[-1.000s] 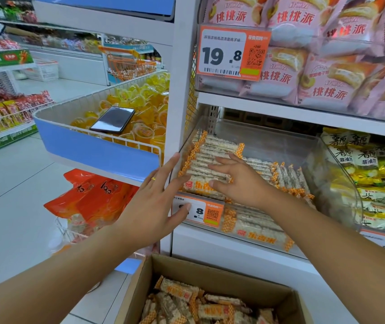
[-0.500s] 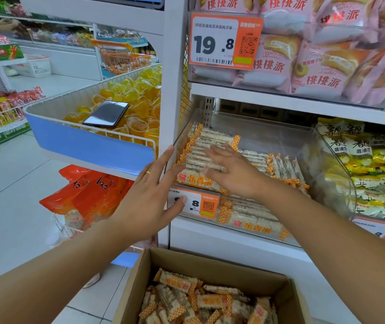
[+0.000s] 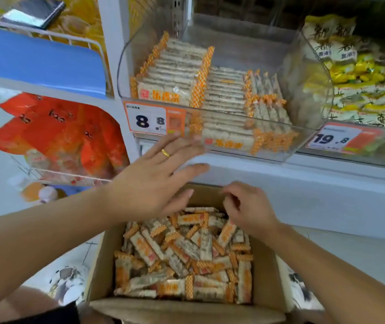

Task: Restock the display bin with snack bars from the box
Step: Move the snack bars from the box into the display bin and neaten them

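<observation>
Snack bars [image 3: 182, 256]: orange-checked ends, jumbled in box [image 3: 268, 277].

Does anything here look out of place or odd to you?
Yes: a dark phone lies on the yellow snacks in the blue-fronted bin, upper left. It is not merchandise. The snack bars in the box lie jumbled.

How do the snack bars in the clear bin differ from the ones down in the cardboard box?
The snack bars in the display bin stand packed in neat rows, edge to edge; the snack bars in the box lie loose, jumbled at all angles. The display bin has bare space at its back, while the box is covered wall to wall. Both lots share the same pale wrapper with orange checked ends.
</observation>
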